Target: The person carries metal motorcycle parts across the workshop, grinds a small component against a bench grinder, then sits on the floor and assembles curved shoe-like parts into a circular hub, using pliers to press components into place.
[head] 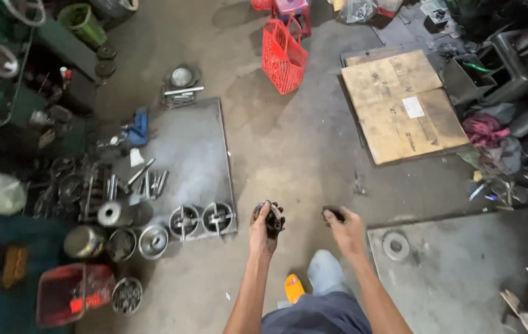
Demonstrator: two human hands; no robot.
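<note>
I stand on a concrete workshop floor and look down at my arms. My left hand (264,230) grips a dark round metal part (271,214), held out in front of me. My right hand (344,227) is closed around a small dark object (333,214) whose kind I cannot make out. Both hands hover above bare floor, a little right of a grey metal plate (193,148). Two round metal hubs (201,219) sit at the near edge of that plate, closest to my left hand.
Several metal cups and discs (119,238) and a red crate (69,294) lie at the lower left. A red basket (282,55) stands ahead, a cardboard sheet (400,105) at the upper right, a second metal plate with a ring (396,245) at right. My orange sandal (294,287) is below.
</note>
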